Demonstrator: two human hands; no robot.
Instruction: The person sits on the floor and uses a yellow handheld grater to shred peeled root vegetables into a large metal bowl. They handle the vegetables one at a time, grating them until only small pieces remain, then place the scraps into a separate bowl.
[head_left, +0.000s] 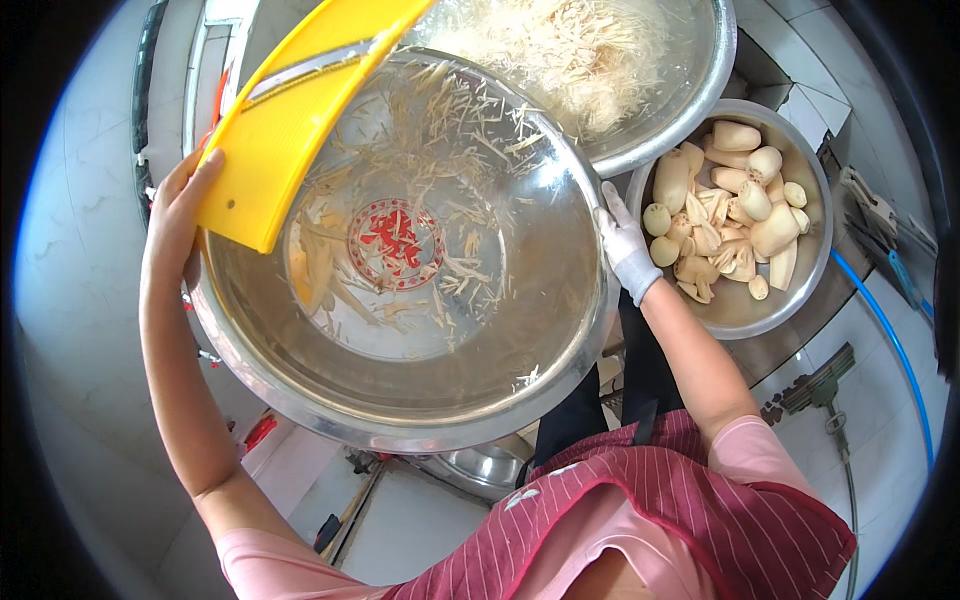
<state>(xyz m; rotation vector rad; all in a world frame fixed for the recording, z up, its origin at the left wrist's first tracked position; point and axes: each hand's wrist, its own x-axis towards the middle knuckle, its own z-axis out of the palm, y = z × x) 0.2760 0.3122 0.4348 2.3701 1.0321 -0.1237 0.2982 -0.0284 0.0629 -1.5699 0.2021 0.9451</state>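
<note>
A wide stainless steel basin (555, 322) is before me, with a red printed emblem on its bottom. Pale lotus root shreds (450, 109) cling to its far wall, and more lie loose on the bottom. My bare left hand (178, 210), at the left rim, grips the lower end of a yellow plastic mandoline slicer (281, 150); some of its fingers are hidden. The slicer slants up over the basin's left side, its metal blade (311, 69) showing. On the right rim, my right hand (624, 240) wears a white glove and holds the edge, thumb side up.
A second metal basin (679, 127) at the top holds a heap of shreds (577, 56) in water. Right of it, a steel bowl (814, 247) contains peeled lotus root pieces (772, 229). A blue hose (892, 337) and a floor squeegee (821, 382) lie farther right.
</note>
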